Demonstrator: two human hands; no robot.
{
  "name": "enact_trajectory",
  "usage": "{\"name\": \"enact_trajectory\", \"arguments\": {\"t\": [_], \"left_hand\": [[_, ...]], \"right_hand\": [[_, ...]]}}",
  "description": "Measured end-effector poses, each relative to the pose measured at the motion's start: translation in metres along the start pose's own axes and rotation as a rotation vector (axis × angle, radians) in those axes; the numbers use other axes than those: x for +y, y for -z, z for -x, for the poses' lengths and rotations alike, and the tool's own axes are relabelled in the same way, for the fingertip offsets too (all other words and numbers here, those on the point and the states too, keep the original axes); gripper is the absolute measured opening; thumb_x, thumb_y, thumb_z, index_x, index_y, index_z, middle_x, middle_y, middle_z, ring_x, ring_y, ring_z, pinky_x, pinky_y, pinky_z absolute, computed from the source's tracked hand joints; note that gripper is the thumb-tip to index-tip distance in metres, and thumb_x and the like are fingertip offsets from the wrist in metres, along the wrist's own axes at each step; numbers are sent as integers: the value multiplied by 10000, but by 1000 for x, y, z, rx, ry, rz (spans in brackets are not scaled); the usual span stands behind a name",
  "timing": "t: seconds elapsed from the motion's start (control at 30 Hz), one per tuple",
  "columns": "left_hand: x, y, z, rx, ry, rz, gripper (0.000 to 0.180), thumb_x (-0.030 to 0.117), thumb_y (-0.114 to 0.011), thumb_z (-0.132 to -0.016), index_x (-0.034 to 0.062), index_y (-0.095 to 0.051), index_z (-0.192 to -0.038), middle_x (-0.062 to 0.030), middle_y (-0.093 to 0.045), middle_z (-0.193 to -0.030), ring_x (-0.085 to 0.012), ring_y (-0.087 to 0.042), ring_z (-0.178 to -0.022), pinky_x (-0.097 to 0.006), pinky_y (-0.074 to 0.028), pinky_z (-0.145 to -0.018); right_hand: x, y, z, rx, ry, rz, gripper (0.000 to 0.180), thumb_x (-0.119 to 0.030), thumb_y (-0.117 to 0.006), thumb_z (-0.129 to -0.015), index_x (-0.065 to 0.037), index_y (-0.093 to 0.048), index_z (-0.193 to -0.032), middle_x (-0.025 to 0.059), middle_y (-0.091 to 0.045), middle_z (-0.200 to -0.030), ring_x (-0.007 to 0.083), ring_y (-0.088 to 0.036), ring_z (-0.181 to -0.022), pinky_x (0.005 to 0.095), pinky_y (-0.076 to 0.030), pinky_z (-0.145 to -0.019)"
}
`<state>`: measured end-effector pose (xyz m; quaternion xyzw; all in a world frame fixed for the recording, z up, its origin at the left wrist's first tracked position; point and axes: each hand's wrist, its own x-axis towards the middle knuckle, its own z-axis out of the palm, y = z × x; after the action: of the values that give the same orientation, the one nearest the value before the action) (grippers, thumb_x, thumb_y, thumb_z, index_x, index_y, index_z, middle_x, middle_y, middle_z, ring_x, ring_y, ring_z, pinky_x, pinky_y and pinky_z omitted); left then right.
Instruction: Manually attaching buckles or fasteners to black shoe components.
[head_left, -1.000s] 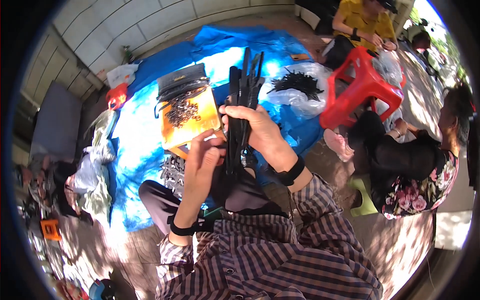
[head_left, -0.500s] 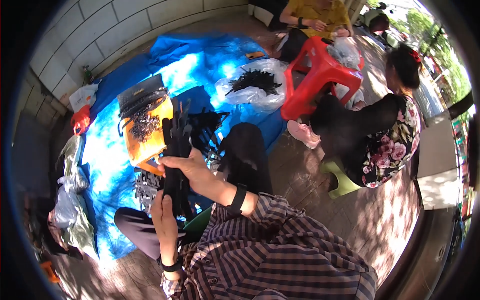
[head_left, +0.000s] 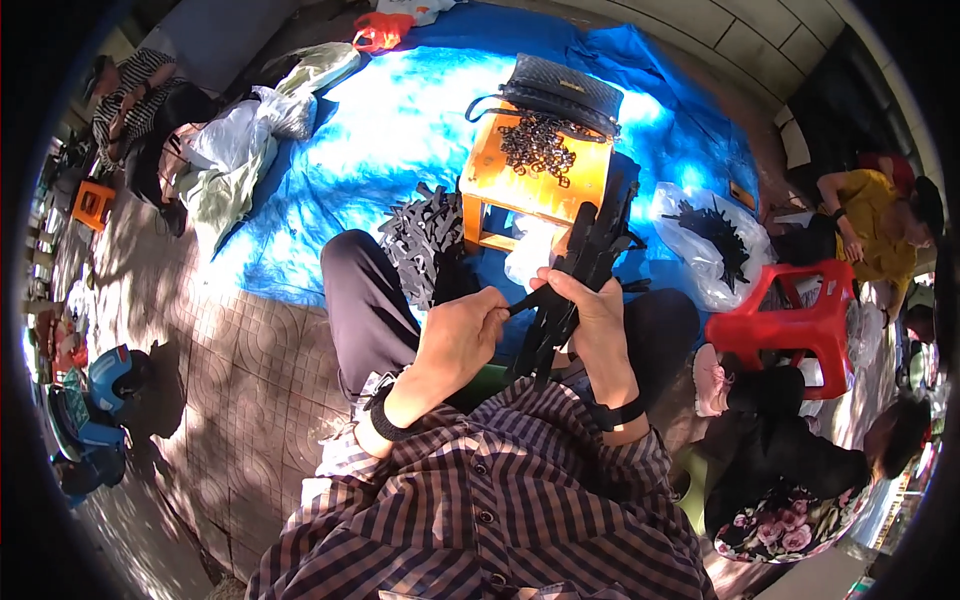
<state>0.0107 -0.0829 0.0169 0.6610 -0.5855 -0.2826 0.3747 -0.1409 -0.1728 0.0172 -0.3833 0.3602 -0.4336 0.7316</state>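
My right hand (head_left: 600, 335) is closed around a thick bundle of black straps (head_left: 598, 240), held upright in front of my lap. To its left, my left hand (head_left: 455, 340) pinches the end of a single black strap (head_left: 526, 301) that slants up toward the bundle. Just beyond my hands stands an orange stool (head_left: 490, 180). Small dark shiny rings or buckles (head_left: 540, 150) lie heaped on it, in front of a black handbag (head_left: 568, 95). Beside the stool's left legs is a pile of short black strips (head_left: 425, 240).
A blue tarp (head_left: 390, 120) covers the ground ahead. To the right are a clear plastic bag (head_left: 690, 275) of black strips, a red stool (head_left: 790, 325) and two seated people. Plastic sacks (head_left: 235, 150) lie at the left, near another person (head_left: 130, 100) and a small orange stool (head_left: 93, 203).
My view has swung left, so the scene has shifted right. My left hand has left the bundle's lower end and now pinches one strap out to the side; my right hand keeps the bundle.
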Motion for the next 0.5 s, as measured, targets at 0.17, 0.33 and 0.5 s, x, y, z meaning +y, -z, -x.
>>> {"name": "enact_trajectory", "arguments": {"t": [0.17,0.33,0.5], "left_hand": [[-8,11,-20,-254,336,526,105,57,-455,-932,-5,-532,-895,-19,-569,-650,-79,-537,-501,-212,-421,-467],[-34,-42,-108,266,39,124,154,116,-576,-837,44,-538,-968,-113,-611,-729,-272,-627,-686,-370,-487,-636],[-39,-85,-187,425,-205,-368,236,183,-612,-805,87,-555,-1012,-133,-594,-881,-320,-602,-798,-407,-477,-696]], "right_hand": [[-13,53,-36,245,27,-227,171,-67,-666,-799,-11,-611,-951,57,-640,-836,140,-626,-769,277,-526,-681],[-5,56,-44,218,-30,-312,165,-106,-658,-842,-45,-571,-968,3,-528,-778,80,-521,-662,245,-460,-582],[-1,54,-36,203,-55,-437,189,-122,-675,-828,-52,-586,-980,-16,-517,-742,76,-487,-618,236,-421,-564]]}}
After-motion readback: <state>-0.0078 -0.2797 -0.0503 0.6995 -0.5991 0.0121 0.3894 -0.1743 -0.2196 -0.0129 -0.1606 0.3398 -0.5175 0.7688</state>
